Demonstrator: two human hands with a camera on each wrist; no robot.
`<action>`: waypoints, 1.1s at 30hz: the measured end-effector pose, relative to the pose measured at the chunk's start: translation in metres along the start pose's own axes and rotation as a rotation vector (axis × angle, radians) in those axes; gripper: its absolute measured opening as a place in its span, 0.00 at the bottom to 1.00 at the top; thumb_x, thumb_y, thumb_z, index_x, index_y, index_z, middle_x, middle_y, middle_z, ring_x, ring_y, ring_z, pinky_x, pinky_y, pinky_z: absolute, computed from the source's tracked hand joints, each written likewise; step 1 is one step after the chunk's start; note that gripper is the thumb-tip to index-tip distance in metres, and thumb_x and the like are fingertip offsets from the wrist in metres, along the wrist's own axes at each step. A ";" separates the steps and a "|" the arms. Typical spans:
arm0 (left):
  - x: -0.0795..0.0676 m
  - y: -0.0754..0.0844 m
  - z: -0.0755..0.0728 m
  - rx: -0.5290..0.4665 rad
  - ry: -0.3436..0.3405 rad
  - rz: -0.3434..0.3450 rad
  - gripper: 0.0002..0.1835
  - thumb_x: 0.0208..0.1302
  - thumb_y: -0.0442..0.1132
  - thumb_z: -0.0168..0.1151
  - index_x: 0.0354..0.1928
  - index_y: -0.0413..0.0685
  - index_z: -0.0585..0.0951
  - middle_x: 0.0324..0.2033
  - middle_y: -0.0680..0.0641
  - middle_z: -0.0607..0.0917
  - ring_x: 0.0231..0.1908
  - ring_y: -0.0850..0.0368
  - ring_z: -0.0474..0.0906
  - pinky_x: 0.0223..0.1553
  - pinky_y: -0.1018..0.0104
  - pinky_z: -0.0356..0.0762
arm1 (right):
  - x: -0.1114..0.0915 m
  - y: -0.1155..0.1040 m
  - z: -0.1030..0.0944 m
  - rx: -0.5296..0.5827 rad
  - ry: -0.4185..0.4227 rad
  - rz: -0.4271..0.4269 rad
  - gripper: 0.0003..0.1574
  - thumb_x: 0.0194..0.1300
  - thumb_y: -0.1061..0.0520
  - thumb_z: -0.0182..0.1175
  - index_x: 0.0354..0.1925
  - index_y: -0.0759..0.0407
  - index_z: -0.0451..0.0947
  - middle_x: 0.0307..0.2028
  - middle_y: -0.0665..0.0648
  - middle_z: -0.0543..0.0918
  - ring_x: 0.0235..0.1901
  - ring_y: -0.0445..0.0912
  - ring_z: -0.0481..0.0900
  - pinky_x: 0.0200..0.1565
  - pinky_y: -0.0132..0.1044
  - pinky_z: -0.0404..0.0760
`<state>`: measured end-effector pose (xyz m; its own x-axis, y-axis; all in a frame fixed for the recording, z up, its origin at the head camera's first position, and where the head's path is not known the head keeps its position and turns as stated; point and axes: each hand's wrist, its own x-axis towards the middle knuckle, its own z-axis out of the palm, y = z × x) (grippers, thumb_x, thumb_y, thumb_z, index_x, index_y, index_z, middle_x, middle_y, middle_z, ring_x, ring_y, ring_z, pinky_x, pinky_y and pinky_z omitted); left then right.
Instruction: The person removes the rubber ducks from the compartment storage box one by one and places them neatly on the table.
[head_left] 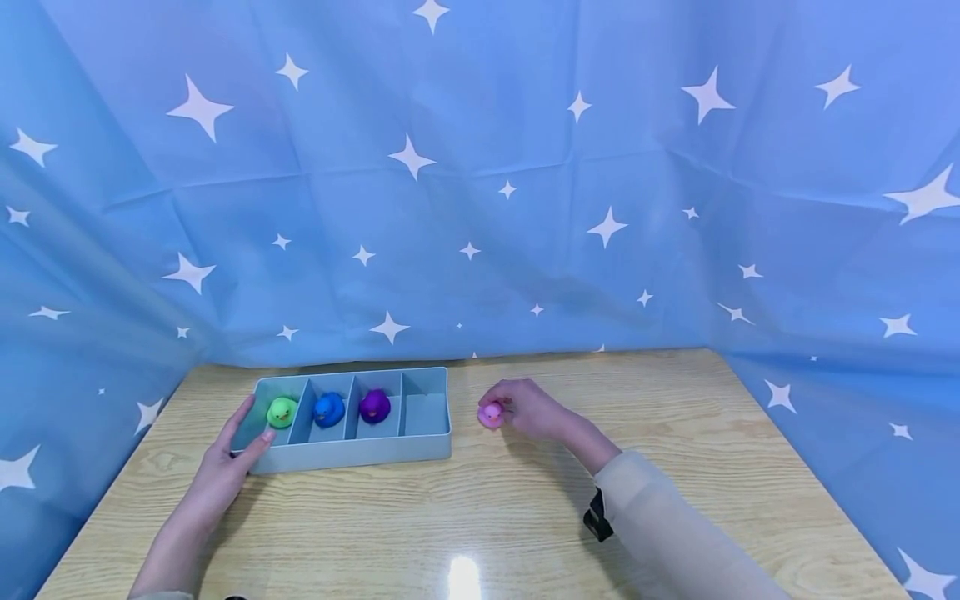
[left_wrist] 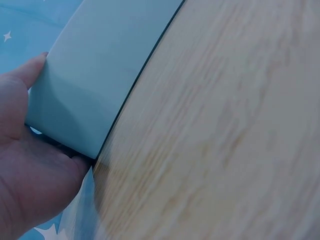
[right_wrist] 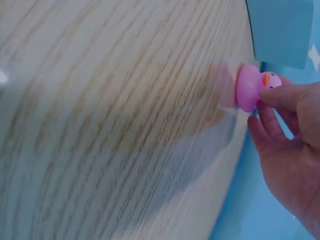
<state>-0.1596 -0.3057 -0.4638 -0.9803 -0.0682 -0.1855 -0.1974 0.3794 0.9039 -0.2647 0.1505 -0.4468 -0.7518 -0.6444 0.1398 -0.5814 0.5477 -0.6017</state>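
Note:
A pale blue divided tray (head_left: 348, 454) lies on the table, with a green rubber duck (head_left: 282, 412), a blue rubber duck (head_left: 328, 409) and a purple rubber duck (head_left: 375, 406) in separate compartments from the left. The rightmost compartment holds nothing. My left hand (head_left: 222, 467) grips the tray's left end, thumb over the front rim and fingers along the end wall. Right of the tray, my right hand (head_left: 531, 410) pinches a pink rubber duck (right_wrist: 248, 88) between thumb and fingers. In the right wrist view, the duck's base is right at the tabletop.
The wooden table (head_left: 420, 525) extends in front of the tray and off to the right. A blue curtain with white stars (head_left: 480, 183) hangs behind the table and along both sides. A black band (head_left: 597, 518) shows under the right sleeve.

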 end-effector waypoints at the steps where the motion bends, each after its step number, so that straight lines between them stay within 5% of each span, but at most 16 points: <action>1: 0.000 0.000 0.000 -0.001 0.000 0.001 0.48 0.78 0.59 0.53 0.82 0.67 0.31 0.79 0.35 0.28 0.76 0.28 0.23 0.68 0.21 0.34 | 0.000 0.000 0.000 0.000 0.000 0.001 0.17 0.61 0.77 0.64 0.46 0.64 0.87 0.44 0.56 0.88 0.49 0.52 0.84 0.52 0.40 0.83; 10: 0.002 -0.003 -0.002 -0.010 -0.006 0.013 0.47 0.79 0.55 0.53 0.82 0.66 0.32 0.79 0.36 0.28 0.76 0.29 0.23 0.69 0.23 0.35 | 0.006 -0.017 -0.007 0.138 0.034 0.188 0.30 0.67 0.67 0.65 0.67 0.61 0.76 0.60 0.58 0.82 0.62 0.58 0.76 0.65 0.55 0.72; 15: 0.000 -0.002 -0.001 -0.012 0.000 0.025 0.47 0.78 0.56 0.54 0.82 0.65 0.33 0.79 0.36 0.29 0.76 0.28 0.24 0.68 0.22 0.35 | 0.020 -0.028 -0.012 0.202 0.106 0.130 0.31 0.64 0.68 0.65 0.66 0.64 0.76 0.59 0.62 0.82 0.60 0.59 0.78 0.65 0.53 0.74; 24: 0.000 -0.002 0.000 -0.023 -0.003 0.036 0.48 0.78 0.57 0.54 0.82 0.64 0.33 0.79 0.36 0.29 0.76 0.27 0.24 0.68 0.22 0.36 | 0.044 -0.060 -0.001 0.391 0.109 0.018 0.27 0.64 0.73 0.63 0.62 0.70 0.77 0.57 0.67 0.82 0.58 0.64 0.78 0.64 0.57 0.74; 29: -0.001 -0.003 0.000 -0.027 -0.003 0.032 0.48 0.78 0.57 0.54 0.82 0.65 0.32 0.79 0.36 0.29 0.75 0.27 0.23 0.67 0.21 0.36 | 0.056 -0.081 0.011 0.428 0.066 0.035 0.27 0.65 0.71 0.64 0.63 0.67 0.78 0.59 0.65 0.82 0.60 0.63 0.77 0.65 0.54 0.74; 33: -0.002 -0.003 0.000 -0.035 -0.002 0.036 0.48 0.78 0.57 0.54 0.82 0.66 0.33 0.79 0.36 0.29 0.76 0.28 0.23 0.68 0.21 0.35 | 0.065 -0.091 0.018 0.354 -0.007 0.045 0.27 0.68 0.66 0.65 0.65 0.61 0.78 0.61 0.60 0.81 0.62 0.58 0.77 0.65 0.51 0.74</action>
<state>-0.1573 -0.3064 -0.4659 -0.9868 -0.0529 -0.1531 -0.1619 0.3489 0.9230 -0.2547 0.0488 -0.3972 -0.7712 -0.6283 0.1026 -0.4031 0.3572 -0.8426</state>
